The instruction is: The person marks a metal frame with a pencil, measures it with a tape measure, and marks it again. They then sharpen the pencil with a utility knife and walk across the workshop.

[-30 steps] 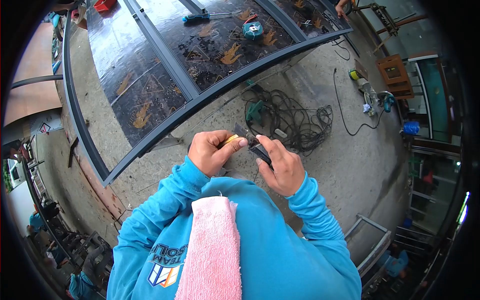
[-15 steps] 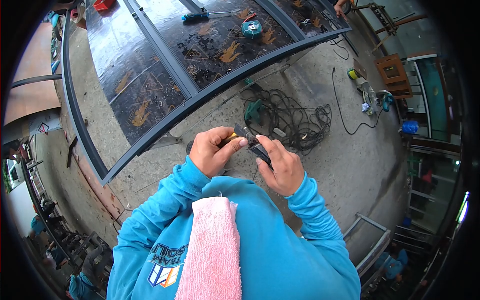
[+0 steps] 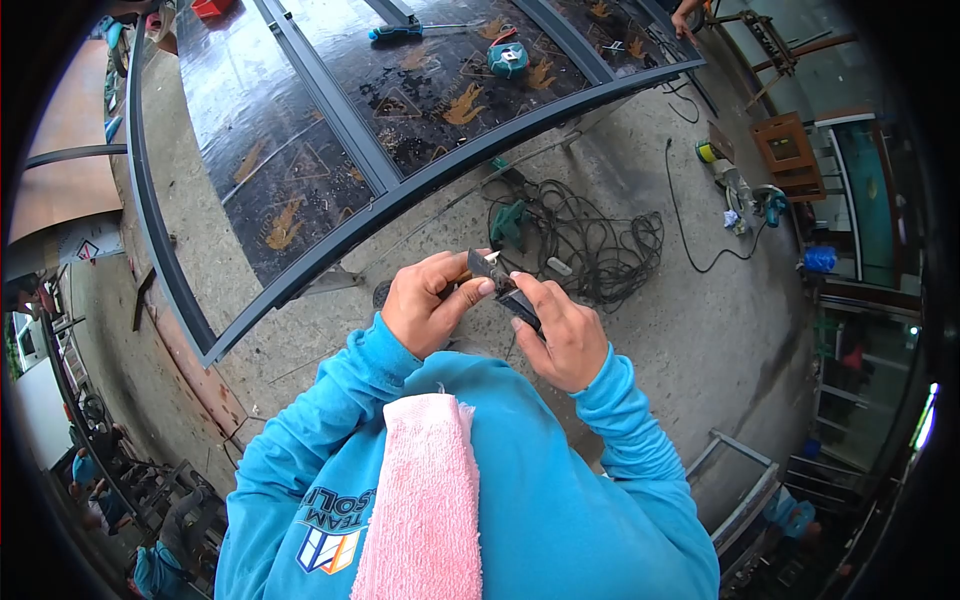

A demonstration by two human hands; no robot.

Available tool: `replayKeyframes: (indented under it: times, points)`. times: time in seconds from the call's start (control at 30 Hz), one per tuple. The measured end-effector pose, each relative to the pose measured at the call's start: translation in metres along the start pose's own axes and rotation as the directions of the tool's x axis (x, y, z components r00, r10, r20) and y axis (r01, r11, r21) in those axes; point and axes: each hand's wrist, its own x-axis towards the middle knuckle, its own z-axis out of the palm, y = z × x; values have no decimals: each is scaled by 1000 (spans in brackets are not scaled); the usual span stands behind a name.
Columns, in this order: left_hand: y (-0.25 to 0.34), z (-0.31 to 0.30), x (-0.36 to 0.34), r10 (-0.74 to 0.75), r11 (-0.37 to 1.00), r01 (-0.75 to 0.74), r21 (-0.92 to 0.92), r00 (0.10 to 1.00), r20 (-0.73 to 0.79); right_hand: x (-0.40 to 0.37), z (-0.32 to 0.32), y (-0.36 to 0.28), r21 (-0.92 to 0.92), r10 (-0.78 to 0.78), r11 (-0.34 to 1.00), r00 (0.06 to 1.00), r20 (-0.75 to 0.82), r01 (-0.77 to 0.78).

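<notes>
Both hands meet in front of my chest over the concrete floor. My left hand is curled around a small yellowish tool, its thumb pressed toward a dark flat piece. My right hand grips a small black object between thumb and fingers; the dark piece sticks up from where the two hands touch. Blue sleeves cover both arms, and a pink towel hangs over my shoulder.
A large dark glazed panel in a grey metal frame lies ahead, with a teal tape measure and a screwdriver on it. Tangled black cables and a green tool lie on the floor beyond my hands. Power tools sit at right.
The dark piece has tipped slightly and my left thumb has shifted along it; the yellow tool is more hidden in my left hand. Both hands stay in the same place.
</notes>
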Motion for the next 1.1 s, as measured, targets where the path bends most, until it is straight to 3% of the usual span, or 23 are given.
replayKeyframes:
  times: [0.1,0.2,0.3,0.4,0.5,0.6,0.7,0.8,0.9,1.0,1.1]
  points:
    - [2,-1,-1,21,1000,-21,-7,1000,19,0,0,0,9,-11,1000,1000,0,11]
    - [11,-20,0,-380,923,348,165,893,241,2,-1,-3,-1,-15,1000,999,-36,15]
    - [17,-23,3,-441,894,396,210,861,255,3,0,-3,4,-8,1000,999,-31,8]
    - [5,-15,-3,-160,987,152,53,969,187,3,-1,-3,4,-11,1000,1000,-2,11]
    - [2,-9,-3,-97,990,111,-91,984,150,3,-1,-2,-6,-23,1000,1000,8,23]
    - [4,-10,-2,-111,985,130,-117,981,159,3,-3,-3,2,-25,1000,1000,12,25]
    - [18,-23,4,-440,893,388,226,858,265,3,-2,-3,-1,-29,1000,999,-28,29]
    - [20,-20,5,-436,897,407,173,879,191,5,-1,-2,-3,-28,1000,998,-59,28]
    - [7,-13,3,-80,989,64,132,989,121,3,-2,-2,6,-9,1000,1000,-27,9]
    - [3,-10,2,20,997,-28,66,993,114,3,-2,-1,3,-11,1000,1000,-6,11]
    - [7,-17,5,-53,989,27,144,983,178,5,-3,-1,-12,-21,1000,1000,-19,21]
